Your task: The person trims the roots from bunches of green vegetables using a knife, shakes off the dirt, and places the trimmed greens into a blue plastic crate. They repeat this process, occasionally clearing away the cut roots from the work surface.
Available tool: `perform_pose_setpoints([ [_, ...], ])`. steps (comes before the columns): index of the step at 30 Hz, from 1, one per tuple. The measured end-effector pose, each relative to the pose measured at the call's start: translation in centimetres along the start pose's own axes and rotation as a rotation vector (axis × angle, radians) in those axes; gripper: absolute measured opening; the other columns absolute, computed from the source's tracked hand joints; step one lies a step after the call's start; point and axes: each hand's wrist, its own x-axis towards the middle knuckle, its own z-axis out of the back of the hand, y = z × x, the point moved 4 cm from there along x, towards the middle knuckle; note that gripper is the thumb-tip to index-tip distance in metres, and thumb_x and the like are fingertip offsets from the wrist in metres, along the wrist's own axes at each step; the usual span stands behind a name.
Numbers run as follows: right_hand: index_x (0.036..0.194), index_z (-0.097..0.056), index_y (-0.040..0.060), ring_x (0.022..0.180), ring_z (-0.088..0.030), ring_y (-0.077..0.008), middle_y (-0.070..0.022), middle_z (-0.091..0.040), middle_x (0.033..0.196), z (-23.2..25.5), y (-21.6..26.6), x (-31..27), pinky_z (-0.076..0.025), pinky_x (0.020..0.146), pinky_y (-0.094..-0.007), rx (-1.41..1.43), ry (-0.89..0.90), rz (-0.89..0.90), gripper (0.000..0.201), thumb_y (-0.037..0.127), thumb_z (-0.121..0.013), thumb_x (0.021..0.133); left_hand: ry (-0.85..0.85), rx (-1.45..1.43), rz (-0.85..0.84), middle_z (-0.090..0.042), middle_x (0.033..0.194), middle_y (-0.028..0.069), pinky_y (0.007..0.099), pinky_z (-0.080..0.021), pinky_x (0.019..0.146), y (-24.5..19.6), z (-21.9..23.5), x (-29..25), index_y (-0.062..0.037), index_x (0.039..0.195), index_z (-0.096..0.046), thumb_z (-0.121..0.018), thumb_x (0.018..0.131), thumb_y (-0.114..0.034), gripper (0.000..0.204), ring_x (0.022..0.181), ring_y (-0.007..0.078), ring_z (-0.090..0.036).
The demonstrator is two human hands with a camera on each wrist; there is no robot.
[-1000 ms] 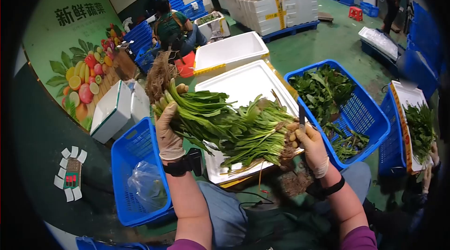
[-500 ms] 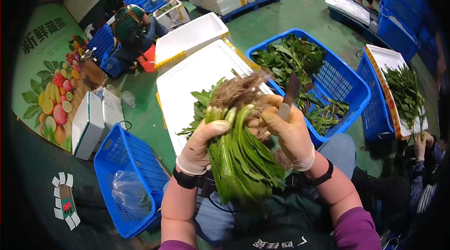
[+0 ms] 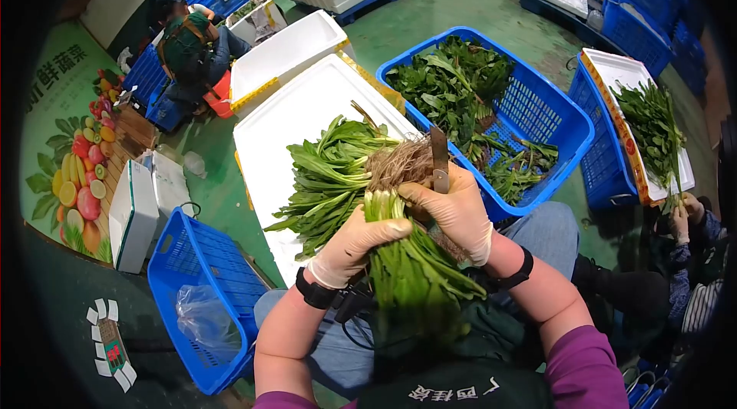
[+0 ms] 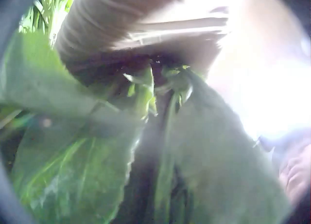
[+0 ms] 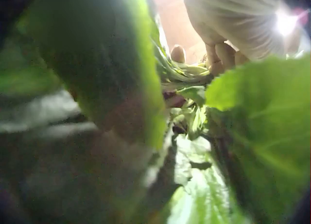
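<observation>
My gloved left hand (image 3: pixel 349 246) grips a bunch of leafy greens (image 3: pixel 411 267) below its pale stem bases, thumb across the stems. The leaves hang toward my lap, and the brown roots (image 3: pixel 401 163) point away from me. In my gloved right hand (image 3: pixel 461 213) is a knife (image 3: pixel 439 156), blade upward, while the fingers meet the root end of the bunch. More greens (image 3: pixel 326 186) lie on the white foam surface (image 3: pixel 295 117) just beyond. Broad leaves (image 4: pixel 73 175) fill much of the left wrist view; leaves (image 5: pixel 262 122) also hide most of the right hand's work.
To the right stands a blue crate (image 3: pixel 537 113) with loose greens inside. Another blue crate (image 3: pixel 223 255) on the left holds a clear plastic bag (image 3: pixel 206 317). A white foam box (image 3: pixel 288 56) sits behind the work surface. Another person's hands (image 3: pixel 683 217) hold greens at far right.
The bunch swung from upper left to in front of my body, roots now facing away. My right hand came in with the knife to its root end. The head view tilted down.
</observation>
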Motion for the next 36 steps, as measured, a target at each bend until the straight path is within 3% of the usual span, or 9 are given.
perform_pose_setpoints([
  [5, 0.111, -0.062, -0.0012, 0.081, -0.064, -0.0079, -0.0051, -0.069, 0.091, 0.8, 0.2, -0.1, -0.052, 0.070, -0.0235, 0.042, 0.144, -0.241, 0.023, 0.005, -0.073, 0.091, -0.026, -0.088, 0.024, -0.070, 0.110, 0.0108, 0.0337, -0.054, 0.092, 1.5, 0.9, 0.2, 0.0012, 0.129, -0.057, -0.069, 0.087, -0.007, 0.044, 0.102, 0.0194, -0.067],
  [9, 0.123, -0.059, -0.0021, 0.080, -0.062, -0.0085, -0.0022, -0.068, 0.089, 2.8, 1.4, 1.3, -0.051, 0.075, -0.0259, -0.161, 0.033, 0.045, 0.031, 0.008, -0.068, 0.095, 0.039, -0.374, 0.102, -0.069, 0.116, 0.0197, 0.0460, -0.053, 0.098, 1.6, 1.5, 0.0, 0.0009, 0.136, -0.052, -0.060, 0.084, -0.020, 0.056, 0.106, 0.0316, -0.068],
  [13, 0.118, -0.062, -0.0029, 0.084, -0.060, -0.0088, -0.0028, -0.066, 0.092, 3.1, 0.5, 1.1, -0.049, 0.078, -0.0254, -0.219, 0.025, -0.056, 0.034, 0.014, -0.075, 0.091, 0.091, -0.317, 0.134, -0.062, 0.130, 0.0237, 0.0471, -0.051, 0.102, 2.4, 0.6, -0.5, 0.0018, 0.140, -0.048, -0.059, 0.081, -0.028, 0.067, 0.115, 0.0342, -0.064],
  [16, 0.111, -0.066, -0.0020, 0.069, -0.061, -0.0081, -0.0028, -0.066, 0.085, 2.1, -0.4, 0.6, -0.051, 0.060, -0.0235, -0.010, 0.062, -0.292, 0.021, 0.012, -0.071, 0.095, 0.107, -0.386, 0.130, -0.059, 0.134, 0.0250, 0.0475, -0.050, 0.104, 2.8, -0.2, 0.0, 0.0029, 0.142, -0.046, -0.059, 0.080, -0.028, 0.070, 0.119, 0.0342, -0.062],
  [23, 0.113, -0.066, -0.0007, 0.064, -0.062, -0.0077, -0.0034, -0.068, 0.084, 2.8, -1.9, 0.9, -0.053, 0.056, -0.0241, 0.085, 0.128, -0.298, 0.020, 0.010, -0.068, 0.096, 0.120, -0.403, 0.158, -0.066, 0.121, 0.0202, 0.0513, -0.049, 0.106, 3.3, 0.9, 0.9, 0.0037, 0.138, -0.050, -0.060, 0.082, -0.027, 0.065, 0.116, 0.0365, -0.063],
  [28, 0.130, -0.056, -0.0001, 0.077, -0.061, -0.0116, -0.0035, -0.067, 0.089, 2.6, -1.2, 0.7, -0.054, 0.072, -0.0287, -0.441, 0.091, -0.092, 0.033, 0.009, -0.060, 0.099, 0.028, -0.326, 0.134, -0.069, 0.107, 0.0144, 0.0476, -0.055, 0.096, 4.4, 2.3, 1.0, 0.0020, 0.120, -0.060, -0.063, 0.085, -0.013, 0.038, 0.107, 0.0328, -0.068],
  [32, 0.132, -0.054, 0.0001, 0.093, -0.067, -0.0276, -0.0166, -0.066, 0.105, 3.2, -0.9, -1.1, -0.053, 0.084, -0.0354, -0.853, 0.017, 0.325, 0.037, 0.002, -0.055, 0.095, -0.075, -0.110, -0.001, -0.070, 0.103, 0.0112, 0.0371, -0.058, 0.085, 2.3, 2.7, 0.9, 0.0013, 0.116, -0.062, -0.066, 0.087, -0.008, 0.031, 0.094, 0.0230, -0.070],
  [33, 0.132, -0.051, 0.0012, 0.101, -0.061, -0.0426, -0.0228, -0.060, 0.108, 3.2, -0.7, -1.7, -0.050, 0.090, -0.0445, -0.836, 0.054, 0.397, 0.042, -0.004, -0.053, 0.090, -0.108, -0.085, 0.010, -0.070, 0.103, 0.0096, 0.0334, -0.056, 0.085, 2.2, 3.2, 0.8, 0.0007, 0.117, -0.062, -0.068, 0.085, -0.004, 0.033, 0.092, 0.0187, -0.068],
  [36, 0.133, -0.051, 0.0000, 0.102, -0.060, -0.0441, -0.0232, -0.061, 0.110, 3.2, -2.0, -2.9, -0.049, 0.092, -0.0452, -0.879, 0.140, 0.483, 0.045, -0.005, -0.053, 0.089, -0.150, 0.077, -0.069, -0.070, 0.109, 0.0070, 0.0313, -0.054, 0.088, 1.9, 3.0, 0.7, 0.0008, 0.119, -0.062, -0.070, 0.083, 0.002, 0.036, 0.095, 0.0158, -0.067],
])
